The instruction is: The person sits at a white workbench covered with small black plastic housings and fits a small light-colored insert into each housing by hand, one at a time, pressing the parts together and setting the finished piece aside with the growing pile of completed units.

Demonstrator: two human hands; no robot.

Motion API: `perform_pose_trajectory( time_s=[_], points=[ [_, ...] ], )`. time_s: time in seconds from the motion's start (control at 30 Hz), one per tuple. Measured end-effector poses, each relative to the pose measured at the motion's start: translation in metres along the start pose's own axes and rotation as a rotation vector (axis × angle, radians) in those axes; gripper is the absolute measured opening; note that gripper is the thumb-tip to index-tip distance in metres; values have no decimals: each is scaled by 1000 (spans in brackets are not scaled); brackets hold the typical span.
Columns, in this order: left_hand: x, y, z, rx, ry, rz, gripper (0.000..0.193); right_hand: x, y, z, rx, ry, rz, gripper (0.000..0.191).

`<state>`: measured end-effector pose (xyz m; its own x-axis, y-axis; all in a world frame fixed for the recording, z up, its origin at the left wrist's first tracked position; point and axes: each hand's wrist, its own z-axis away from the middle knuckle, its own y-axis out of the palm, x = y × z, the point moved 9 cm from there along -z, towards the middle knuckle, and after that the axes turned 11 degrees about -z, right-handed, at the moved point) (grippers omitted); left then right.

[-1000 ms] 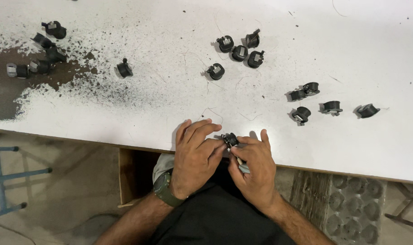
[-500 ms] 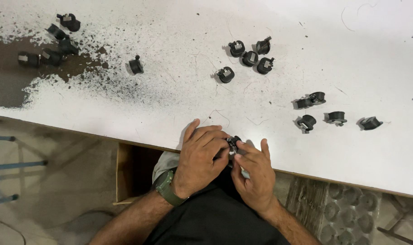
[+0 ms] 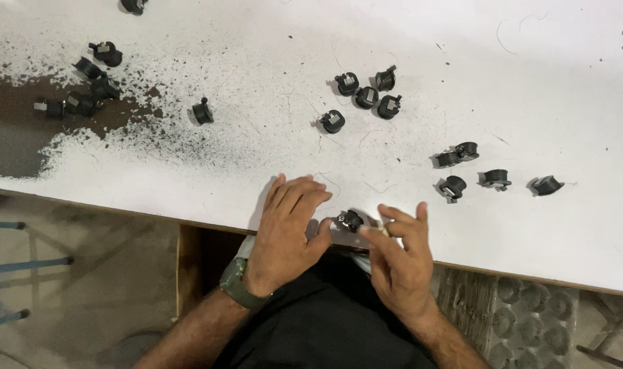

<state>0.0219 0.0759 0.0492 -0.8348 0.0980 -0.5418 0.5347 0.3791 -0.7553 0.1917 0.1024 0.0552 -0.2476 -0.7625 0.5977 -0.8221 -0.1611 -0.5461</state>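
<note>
partly hidden between both hands (image 3: 287,229), a small black part (image 3: 350,220) blurs.

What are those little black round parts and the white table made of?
The black parts look like moulded plastic, dull with slight sheen; some show a paler, possibly metal insert. The table looks like white-painted board: the coating is worn through to brown at the left.

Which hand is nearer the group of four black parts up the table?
Left. The left hand lies flat below the group of four black parts, slightly left. The right hand sits lower, at the table's edge.
</note>
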Motion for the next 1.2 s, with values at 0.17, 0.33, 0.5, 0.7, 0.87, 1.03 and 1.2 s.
perform_pose_trajectory(
  time_s=[0.17,0.33,0.5,0.7,0.87,1.03,1.2],
  points=[
    [-4,0,-19,91,138,50,26,-12,6,-16,101,127,71,44],
    [1,10,-27,246,86,145,11,-12,15,-20,119,137,103,38],
    [-5,3,-15,147,155,126,11,-13,17,-16,114,121,110,40],
    [-18,-1,-4,19,324,-104,12,-15,20,-16,127,148,99,39],
    [-25,-6,0,-25,345,-170,13,-12,24,-19,184,127,70,40],
    [-16,-7,-7,70,259,-21,15,-9,25,-20,216,107,55,39],
    [-14,-6,-6,49,302,-142,14,-14,25,-20,195,140,63,37]
  ],
)
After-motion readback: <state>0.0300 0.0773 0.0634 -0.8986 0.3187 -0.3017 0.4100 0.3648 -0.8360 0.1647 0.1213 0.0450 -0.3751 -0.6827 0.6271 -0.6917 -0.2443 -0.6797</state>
